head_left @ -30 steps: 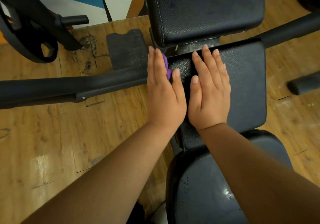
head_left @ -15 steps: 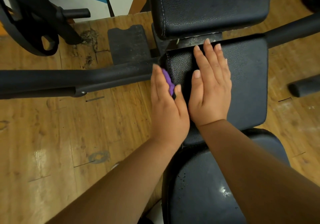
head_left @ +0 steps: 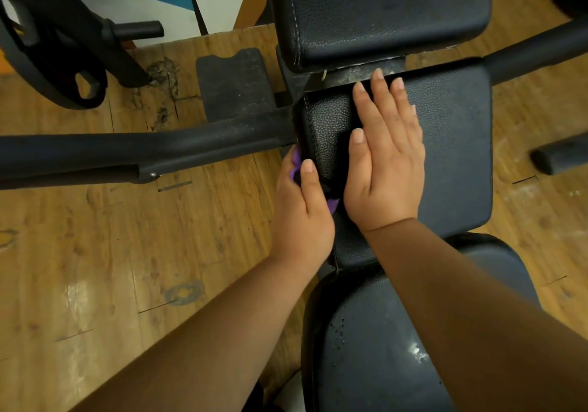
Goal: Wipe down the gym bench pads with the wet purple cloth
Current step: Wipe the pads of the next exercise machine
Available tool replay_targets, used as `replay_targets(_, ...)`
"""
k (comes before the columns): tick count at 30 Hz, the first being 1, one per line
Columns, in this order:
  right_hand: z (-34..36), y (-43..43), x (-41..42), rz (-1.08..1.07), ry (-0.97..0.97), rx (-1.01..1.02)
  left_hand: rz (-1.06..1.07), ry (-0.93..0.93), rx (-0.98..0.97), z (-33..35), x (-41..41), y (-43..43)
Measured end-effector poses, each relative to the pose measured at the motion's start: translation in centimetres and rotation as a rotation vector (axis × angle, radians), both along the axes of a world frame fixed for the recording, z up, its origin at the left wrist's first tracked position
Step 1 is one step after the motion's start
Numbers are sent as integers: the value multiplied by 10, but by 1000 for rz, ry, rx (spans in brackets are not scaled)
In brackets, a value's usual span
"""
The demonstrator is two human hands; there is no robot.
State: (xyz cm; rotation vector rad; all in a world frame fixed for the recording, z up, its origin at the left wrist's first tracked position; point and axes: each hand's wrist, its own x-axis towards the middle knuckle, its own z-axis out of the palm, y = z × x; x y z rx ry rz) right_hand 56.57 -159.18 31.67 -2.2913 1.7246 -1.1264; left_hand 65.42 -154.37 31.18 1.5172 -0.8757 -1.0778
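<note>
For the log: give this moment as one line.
left hand grips purple cloth against middle pad left side | right hand flat on pad top

Bare left hand (head_left: pixel 302 217) and bare right hand (head_left: pixel 385 173) — broad, fingernails short and rounded; both forearms bare up to the frame edge.

A gym. A workout bench (head_left: pixel 451 157) with 3 black stitched pads (head_left: pixel 381 7) fills the view. Foam-covered bars (head_left: pixel 127 153) jut from its sides, and a black weight plate (head_left: pixel 47 71) sits beside a steel frame on a scuffed wooden floor (head_left: pixel 95 252).
</note>
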Motion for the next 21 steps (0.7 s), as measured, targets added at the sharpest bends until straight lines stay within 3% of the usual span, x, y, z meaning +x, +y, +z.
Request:
replay_targets(5, 0, 0, 1, 0, -2, -2, 95, 11, 113, 5, 9, -26)
replay_targets(10, 0, 0, 1, -7, -13, -6, 102, 39, 24, 4, -4, -6)
replay_targets(13, -1, 0, 1, -10, -12, -7, 111, 78, 67, 1, 1, -14)
replay_targets(21, -2, 0, 0, -11, -6, -8, 98, -66, -17, -3, -4, -6)
